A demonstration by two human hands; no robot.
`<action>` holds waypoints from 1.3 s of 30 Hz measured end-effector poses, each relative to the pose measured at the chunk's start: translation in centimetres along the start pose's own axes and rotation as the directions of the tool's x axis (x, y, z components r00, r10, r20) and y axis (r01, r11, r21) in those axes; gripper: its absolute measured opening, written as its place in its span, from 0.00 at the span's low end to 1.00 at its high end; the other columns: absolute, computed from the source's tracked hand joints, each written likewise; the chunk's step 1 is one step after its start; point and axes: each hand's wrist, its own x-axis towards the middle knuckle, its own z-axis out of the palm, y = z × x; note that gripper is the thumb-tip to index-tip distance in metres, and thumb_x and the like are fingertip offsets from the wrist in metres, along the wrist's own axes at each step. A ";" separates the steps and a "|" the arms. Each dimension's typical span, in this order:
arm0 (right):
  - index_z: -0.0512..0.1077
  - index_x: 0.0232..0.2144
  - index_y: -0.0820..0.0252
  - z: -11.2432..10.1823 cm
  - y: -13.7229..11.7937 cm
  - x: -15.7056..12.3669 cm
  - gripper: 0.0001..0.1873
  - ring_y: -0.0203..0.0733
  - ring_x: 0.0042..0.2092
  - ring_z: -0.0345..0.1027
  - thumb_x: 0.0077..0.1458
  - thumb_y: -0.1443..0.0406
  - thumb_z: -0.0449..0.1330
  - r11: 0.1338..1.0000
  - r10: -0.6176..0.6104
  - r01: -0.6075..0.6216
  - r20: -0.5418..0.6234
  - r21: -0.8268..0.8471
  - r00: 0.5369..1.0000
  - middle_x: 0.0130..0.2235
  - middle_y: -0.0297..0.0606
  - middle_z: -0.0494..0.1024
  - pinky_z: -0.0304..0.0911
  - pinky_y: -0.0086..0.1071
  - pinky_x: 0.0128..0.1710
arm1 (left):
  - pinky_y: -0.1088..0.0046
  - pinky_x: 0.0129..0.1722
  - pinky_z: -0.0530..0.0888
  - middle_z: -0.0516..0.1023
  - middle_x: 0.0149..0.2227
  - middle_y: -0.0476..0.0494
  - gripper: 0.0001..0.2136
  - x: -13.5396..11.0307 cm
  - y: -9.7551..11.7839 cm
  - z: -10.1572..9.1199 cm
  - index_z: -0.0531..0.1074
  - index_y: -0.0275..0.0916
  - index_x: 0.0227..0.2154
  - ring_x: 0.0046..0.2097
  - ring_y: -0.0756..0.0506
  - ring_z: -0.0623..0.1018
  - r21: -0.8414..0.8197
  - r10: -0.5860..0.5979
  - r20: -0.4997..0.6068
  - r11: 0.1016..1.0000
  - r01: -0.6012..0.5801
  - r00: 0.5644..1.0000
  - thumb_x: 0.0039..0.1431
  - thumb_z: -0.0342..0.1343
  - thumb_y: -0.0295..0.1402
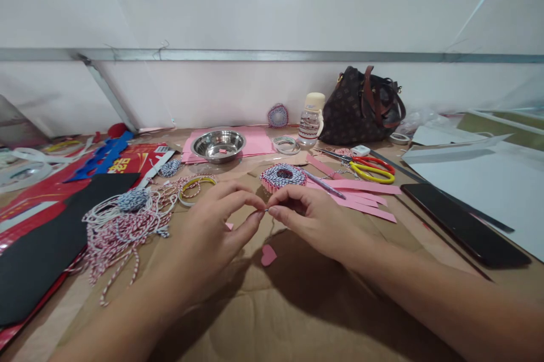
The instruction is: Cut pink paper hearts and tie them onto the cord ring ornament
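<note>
My left hand (216,220) and my right hand (308,214) meet fingertip to fingertip above the brown cardboard (276,305). Both pinch something tiny between them, too small to name. A small pink paper heart (267,255) lies on the cardboard just below the hands. Right behind them sits a round pink piece wound with red, white and blue twine (283,175). A tangle of the same twine (123,226) lies to the left of my left hand.
A steel bowl (218,144) rests on pink paper at the back. Pink paper strips (361,200), a pen (323,183), red and yellow scissors (369,169), a bottle (311,118), a brown handbag (361,106), a black phone (465,225) and a black sheet (46,243) surround the hands.
</note>
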 end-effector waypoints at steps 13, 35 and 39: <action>0.75 0.35 0.59 0.0 -0.1 -0.2 0.05 0.33 0.33 0.65 0.60 0.67 0.58 0.999 0.025 -0.026 0.024 0.042 0.999 0.31 0.31 0.75 0.58 0.28 0.32 | 0.66 0.48 0.72 0.75 0.43 0.48 0.06 0.5 -0.3 -0.1 0.75 0.46 0.39 0.47 0.46 0.75 -0.038 0.103 0.018 0.994 -0.103 0.994 0.63 0.55 0.28; 0.74 0.34 0.59 0.1 0.4 -0.1 0.05 0.34 0.34 0.67 0.60 0.64 0.59 1.000 -0.007 0.006 0.021 0.027 1.000 0.32 0.32 0.75 0.60 0.29 0.33 | 0.69 0.37 0.73 0.78 0.32 0.50 0.05 1.1 0.7 0.0 0.75 0.42 0.30 0.36 0.46 0.77 -0.281 -0.286 0.155 0.905 0.319 0.946 0.58 0.56 0.35; 0.75 0.37 0.58 -0.1 0.2 -0.2 0.04 0.34 0.35 0.68 0.61 0.67 0.59 0.997 -0.058 0.058 0.007 -0.043 0.998 0.34 0.32 0.77 0.62 0.28 0.34 | 0.69 0.36 0.74 0.79 0.30 0.50 0.05 1.1 0.5 0.0 0.75 0.42 0.29 0.35 0.46 0.77 -0.295 -0.297 0.145 0.897 0.328 0.944 0.57 0.57 0.36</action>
